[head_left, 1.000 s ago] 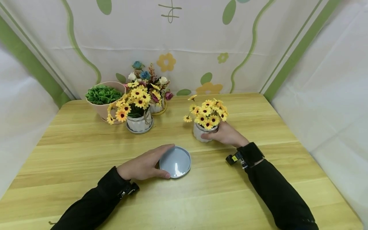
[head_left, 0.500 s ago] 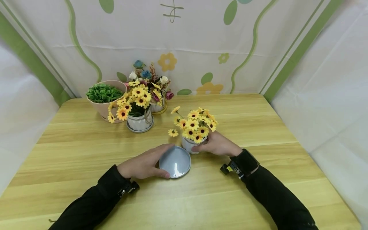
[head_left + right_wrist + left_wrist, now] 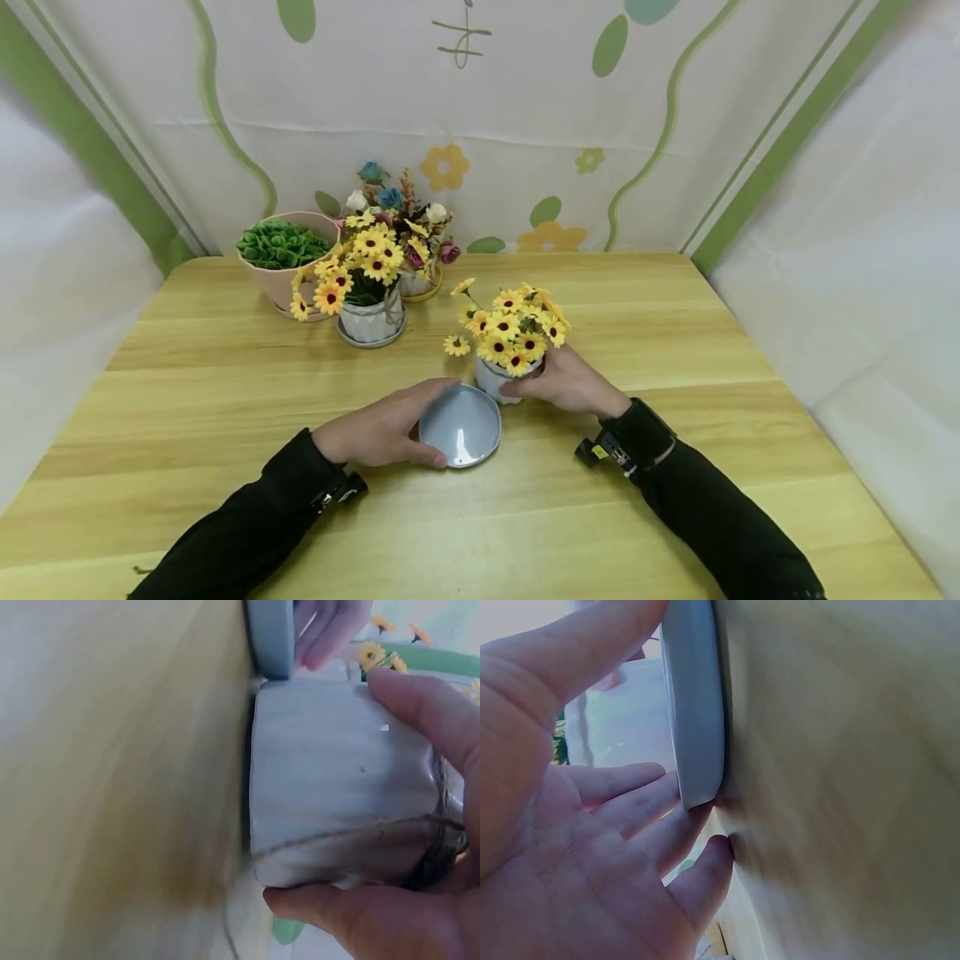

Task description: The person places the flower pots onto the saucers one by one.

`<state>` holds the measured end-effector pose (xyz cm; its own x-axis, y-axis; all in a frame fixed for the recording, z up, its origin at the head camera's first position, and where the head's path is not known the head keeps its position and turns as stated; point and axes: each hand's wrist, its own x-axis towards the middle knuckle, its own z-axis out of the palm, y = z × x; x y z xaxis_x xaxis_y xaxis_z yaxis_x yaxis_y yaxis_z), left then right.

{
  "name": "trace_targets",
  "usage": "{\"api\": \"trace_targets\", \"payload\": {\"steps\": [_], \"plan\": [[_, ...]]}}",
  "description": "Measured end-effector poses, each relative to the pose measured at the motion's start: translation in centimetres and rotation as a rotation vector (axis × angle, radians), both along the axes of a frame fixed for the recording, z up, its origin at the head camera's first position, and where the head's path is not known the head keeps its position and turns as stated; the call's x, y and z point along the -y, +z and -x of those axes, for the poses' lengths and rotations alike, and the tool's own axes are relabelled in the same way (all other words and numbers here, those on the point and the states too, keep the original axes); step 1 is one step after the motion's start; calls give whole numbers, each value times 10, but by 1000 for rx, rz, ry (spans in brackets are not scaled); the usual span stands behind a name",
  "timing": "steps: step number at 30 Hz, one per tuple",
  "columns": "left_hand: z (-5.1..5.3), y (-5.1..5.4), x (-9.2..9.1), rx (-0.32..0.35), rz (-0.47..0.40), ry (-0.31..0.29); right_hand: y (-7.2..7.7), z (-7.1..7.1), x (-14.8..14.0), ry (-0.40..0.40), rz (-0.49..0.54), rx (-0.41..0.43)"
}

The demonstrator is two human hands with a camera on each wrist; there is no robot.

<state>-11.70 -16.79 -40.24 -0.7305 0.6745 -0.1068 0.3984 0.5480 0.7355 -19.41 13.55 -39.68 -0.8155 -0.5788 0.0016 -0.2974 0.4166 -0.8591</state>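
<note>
A grey-blue saucer [image 3: 461, 427] lies on the wooden table, its left rim spanned by the thumb and fingers of my left hand [image 3: 378, 427]. In the left wrist view those fingers touch the edge of the saucer [image 3: 696, 705]. My right hand [image 3: 572, 383] grips a small white ribbed flowerpot [image 3: 491, 382] filled with yellow daisies [image 3: 504, 327]. The pot stands upright just behind the saucer's right side. Twine hangs from the pot [image 3: 337, 772] in the right wrist view, and its base is close to the table; whether it touches is hard to tell.
At the back left stand a pink pot of green leaves [image 3: 288, 287], another white pot of yellow daisies [image 3: 369, 323] on a grey saucer, and a pot of mixed roses [image 3: 414, 285] on a yellow saucer. A patterned curtain [image 3: 360, 83] hangs behind the table [image 3: 480, 542].
My right hand has brought the daisy pot left and nearer, beside the saucer; it barely moved in the last half second. My left hand has stayed at the saucer.
</note>
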Motion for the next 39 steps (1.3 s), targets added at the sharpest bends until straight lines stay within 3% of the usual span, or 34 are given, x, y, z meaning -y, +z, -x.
{"api": "trace_targets", "payload": {"steps": [6,12,18,22,25,31,39], "plan": [[1,-3,-2,17,-15,9,20,-11,1,-62,-18,53],[1,-1,-1,58,-36,29,36,-30,20,43,30,35],[-3,0,1,168,60,104,31,-45,43,157,39,-5],[-3,0,1,225,73,128,23,-48,49,169,40,-18],[-2,-1,0,213,26,100,17,-49,50,179,36,-10],[4,-4,-1,101,-115,-15,6,-49,46,249,-14,20],[2,-1,0,90,-68,-2,1,-50,49,261,0,-55]]}}
